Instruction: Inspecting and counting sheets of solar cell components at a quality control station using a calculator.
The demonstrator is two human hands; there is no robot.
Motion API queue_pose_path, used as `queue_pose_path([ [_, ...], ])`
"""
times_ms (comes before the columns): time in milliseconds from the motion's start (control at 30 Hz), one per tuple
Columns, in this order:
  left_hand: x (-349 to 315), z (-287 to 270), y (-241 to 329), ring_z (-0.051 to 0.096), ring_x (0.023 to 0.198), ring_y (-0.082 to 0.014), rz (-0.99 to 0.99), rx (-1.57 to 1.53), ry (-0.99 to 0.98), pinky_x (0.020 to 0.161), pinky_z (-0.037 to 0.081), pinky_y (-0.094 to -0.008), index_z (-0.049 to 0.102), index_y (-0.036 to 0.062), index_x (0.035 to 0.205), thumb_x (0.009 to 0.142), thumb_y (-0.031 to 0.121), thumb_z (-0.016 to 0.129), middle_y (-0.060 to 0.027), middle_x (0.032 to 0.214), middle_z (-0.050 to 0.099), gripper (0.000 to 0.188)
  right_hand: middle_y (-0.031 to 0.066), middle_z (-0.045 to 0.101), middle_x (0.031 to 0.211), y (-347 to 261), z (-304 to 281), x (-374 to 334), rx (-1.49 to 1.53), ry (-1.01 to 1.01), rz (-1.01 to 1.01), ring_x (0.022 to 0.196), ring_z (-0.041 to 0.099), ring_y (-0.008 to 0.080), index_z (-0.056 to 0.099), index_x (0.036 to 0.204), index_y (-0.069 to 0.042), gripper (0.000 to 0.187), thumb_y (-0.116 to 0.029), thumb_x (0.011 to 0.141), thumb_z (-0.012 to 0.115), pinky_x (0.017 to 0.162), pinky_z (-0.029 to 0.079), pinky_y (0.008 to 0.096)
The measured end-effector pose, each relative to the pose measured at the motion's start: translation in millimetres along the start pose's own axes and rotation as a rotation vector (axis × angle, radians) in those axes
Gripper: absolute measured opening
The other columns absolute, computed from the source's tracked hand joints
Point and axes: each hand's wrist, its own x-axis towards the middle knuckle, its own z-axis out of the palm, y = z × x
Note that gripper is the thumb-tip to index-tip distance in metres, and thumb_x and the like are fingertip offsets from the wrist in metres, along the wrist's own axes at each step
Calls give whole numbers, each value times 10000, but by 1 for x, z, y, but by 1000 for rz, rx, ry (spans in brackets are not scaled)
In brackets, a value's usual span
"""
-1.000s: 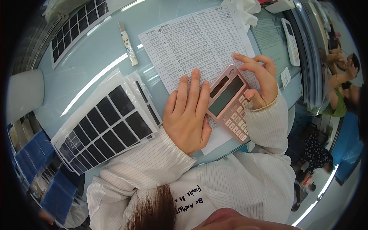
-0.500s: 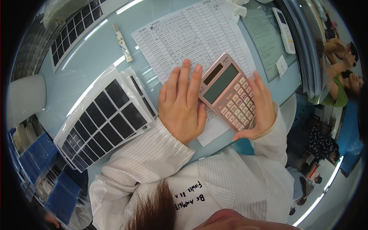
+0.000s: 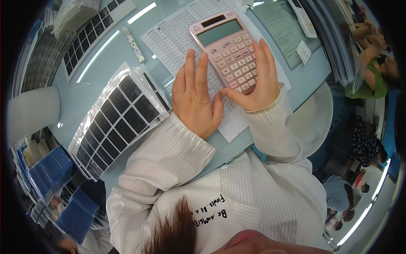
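Head view: at centre, the bare left hand (image 3: 193,99) is open, holding nothing; beside it the bare right hand (image 3: 261,84) spreads along the right edge of a pink plastic calculator (image 3: 226,53), upper centre, its grip unclear. Positioning this over the white printed paper sheet (image 3: 171,42) seems underway; the next move calls for steadiness.

On the tabletop (image 3: 108,67), a lane is left between the stack (image 3: 127,110) and the strip (image 3: 87,36). Rightward, the left hand (image 3: 194,97) is blocked by the calculator (image 3: 228,48) and right hand (image 3: 260,80); the tabletop's right side is hemmed in by folders (image 3: 334,53).
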Motion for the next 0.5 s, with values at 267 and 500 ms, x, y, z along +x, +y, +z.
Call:
queue_pose_path([
  [267,1,-7,4,335,1268,-411,-63,196,-163,1045,299,-474,257,-53,1388,734,138,604,-277,1400,302,764,154,594,1199,18,-47,-21,296,62,116,1199,459,289,502,1160,-10,548,-322,774,736,905,409,362],
  [500,2,-6,5,342,1268,-406,-53,224,-159,1035,309,-468,304,-61,1377,736,151,595,-273,1396,322,735,34,668,1100,0,-38,-20,-21,-173,-384,1050,501,237,517,881,-95,425,-520,862,534,876,353,362],
])
